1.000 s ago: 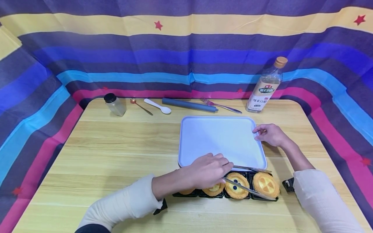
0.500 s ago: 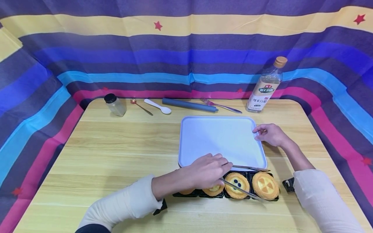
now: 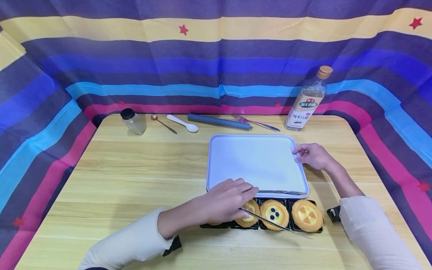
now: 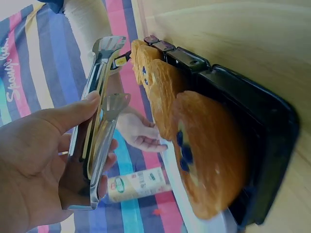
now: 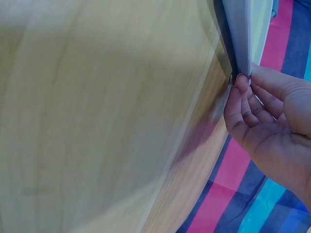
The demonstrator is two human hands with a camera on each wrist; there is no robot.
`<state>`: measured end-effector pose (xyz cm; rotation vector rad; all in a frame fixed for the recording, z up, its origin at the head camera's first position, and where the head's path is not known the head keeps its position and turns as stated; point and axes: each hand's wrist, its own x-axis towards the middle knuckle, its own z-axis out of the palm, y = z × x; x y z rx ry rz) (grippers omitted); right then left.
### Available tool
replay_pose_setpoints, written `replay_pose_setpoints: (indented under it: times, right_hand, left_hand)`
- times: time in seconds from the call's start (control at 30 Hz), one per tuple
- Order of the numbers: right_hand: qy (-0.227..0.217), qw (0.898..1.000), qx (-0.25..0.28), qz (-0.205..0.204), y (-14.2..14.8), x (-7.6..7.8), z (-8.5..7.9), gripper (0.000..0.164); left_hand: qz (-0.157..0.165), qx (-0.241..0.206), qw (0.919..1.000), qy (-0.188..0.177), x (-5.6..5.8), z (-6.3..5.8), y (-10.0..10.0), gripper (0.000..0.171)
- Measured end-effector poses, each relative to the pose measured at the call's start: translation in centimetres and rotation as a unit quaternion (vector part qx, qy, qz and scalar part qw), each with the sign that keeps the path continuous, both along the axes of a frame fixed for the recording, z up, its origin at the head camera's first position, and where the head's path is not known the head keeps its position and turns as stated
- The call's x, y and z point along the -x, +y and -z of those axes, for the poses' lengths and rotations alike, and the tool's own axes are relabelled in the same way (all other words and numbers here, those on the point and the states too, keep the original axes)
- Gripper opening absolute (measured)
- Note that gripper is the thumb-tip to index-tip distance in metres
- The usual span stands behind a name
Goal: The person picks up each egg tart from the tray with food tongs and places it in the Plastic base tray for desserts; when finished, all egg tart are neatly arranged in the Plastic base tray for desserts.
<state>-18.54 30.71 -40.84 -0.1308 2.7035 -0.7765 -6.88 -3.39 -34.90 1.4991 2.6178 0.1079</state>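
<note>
In the head view my left hand [image 3: 229, 200] holds metal tongs [image 4: 85, 160] by the closed-end part, their arms spread above a black plastic tray [image 4: 272, 145]. Several egg tarts sit in that tray's row of compartments. At its right end is a tart with wedge-shaped pieces on top [image 3: 307, 215]; beside it is a tart with dark berries [image 3: 274, 215]. My hand partly covers the tarts further left. Nothing is between the tongs' tips. My right hand [image 3: 314, 155] pinches the right rim of the pale rectangular serving tray [image 3: 253, 161] between thumb and fingers.
Along the table's back lie a small ornate spoon [image 3: 165, 124], a white spoon [image 3: 183, 123], a blue-grey rod [image 3: 219, 122] and a fork [image 3: 258, 123]. A black-capped jar [image 3: 134, 122] stands at the left, a labelled bottle [image 3: 306, 101] at the right. Striped cloth [image 3: 219, 67] surrounds the table.
My left hand has moved left with the tongs, whose tips have drawn back from over the rightmost tart. My right hand has stayed at the serving tray's rim.
</note>
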Motion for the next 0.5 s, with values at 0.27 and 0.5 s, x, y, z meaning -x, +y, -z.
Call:
replay_pose_setpoints:
  times: [0.27,0.5]
  right_hand:
    - [0.000,1.000,0.000,-0.002,0.2,0.0,-0.1,0.029]
    - [-0.004,1.000,0.002,0.000,0.1,-0.1,-0.1,0.030]
  left_hand:
    - [-0.036,-0.081,0.9960,-0.012,-0.1,-0.4,-3.7,0.068]
    - [-0.110,-0.165,0.9795,-0.037,-0.5,-0.5,-7.5,0.072]
